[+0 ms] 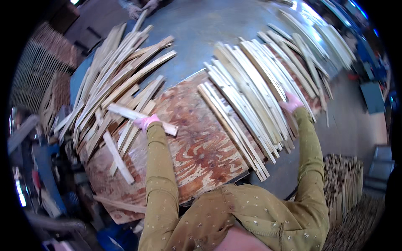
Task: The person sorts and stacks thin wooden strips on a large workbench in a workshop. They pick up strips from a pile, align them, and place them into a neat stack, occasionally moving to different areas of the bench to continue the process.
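My left hand [146,122] is closed around a short pale wooden strip [125,112], which lies slantwise over the left side of the plywood-topped table [197,146]. Beneath and beyond it spreads a loose, crossed heap of wooden strips [111,79]. On the right, my right hand [292,103] rests on a row of long wooden strips [247,92] laid roughly side by side. Its thumb and fingers look spread, touching the strips near their right edge; the fingertips are slightly blurred.
Another person's gloved hands [140,9] are at the far end by the heap. More strips [335,44] lie at the far right on the grey surface. A stack of cut wood [343,184] stands on the floor at the right. Slatted wood stacks [39,79] stand at the left.
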`<state>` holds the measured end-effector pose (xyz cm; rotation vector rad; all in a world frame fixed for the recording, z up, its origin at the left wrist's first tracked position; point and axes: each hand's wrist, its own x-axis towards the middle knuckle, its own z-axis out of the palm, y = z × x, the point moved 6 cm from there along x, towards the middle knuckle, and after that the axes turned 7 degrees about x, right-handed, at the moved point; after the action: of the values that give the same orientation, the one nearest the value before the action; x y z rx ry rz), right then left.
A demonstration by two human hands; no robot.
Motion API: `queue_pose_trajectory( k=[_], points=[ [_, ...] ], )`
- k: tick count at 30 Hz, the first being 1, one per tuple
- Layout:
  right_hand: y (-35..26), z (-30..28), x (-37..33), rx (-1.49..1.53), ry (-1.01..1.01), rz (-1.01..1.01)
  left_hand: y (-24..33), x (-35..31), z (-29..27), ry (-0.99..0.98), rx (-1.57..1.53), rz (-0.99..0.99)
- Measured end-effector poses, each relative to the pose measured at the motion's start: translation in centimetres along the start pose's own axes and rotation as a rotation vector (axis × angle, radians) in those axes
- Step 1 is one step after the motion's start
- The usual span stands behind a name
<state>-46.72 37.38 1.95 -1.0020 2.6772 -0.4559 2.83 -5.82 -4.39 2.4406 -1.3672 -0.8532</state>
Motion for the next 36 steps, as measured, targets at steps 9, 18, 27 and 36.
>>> queue_pose_trajectory(
  k=[9,18,27,36],
  points=[
    [-13.5,5.2,-3.9,1.254,0.001,0.129,-4.3,-8.2,-3.0,-0.306,-1.098,0.253],
    [-34.1,11.1,-17.4,0.501,-0.917,-0.376,-11.2,-15.2,-1.9,-0.623,-0.720,0.240],
    [-24.4,5.7,-24.7,1.768,-1.225,0.192,-0.9,-21.1,-2.4,-1.136,-1.195,0.135],
    [-17.2,0.5,-23.0,1.748,-1.139,0.239,-0.8,-25.4,3.8,-1.088,-1.277,-0.165]
  ],
)
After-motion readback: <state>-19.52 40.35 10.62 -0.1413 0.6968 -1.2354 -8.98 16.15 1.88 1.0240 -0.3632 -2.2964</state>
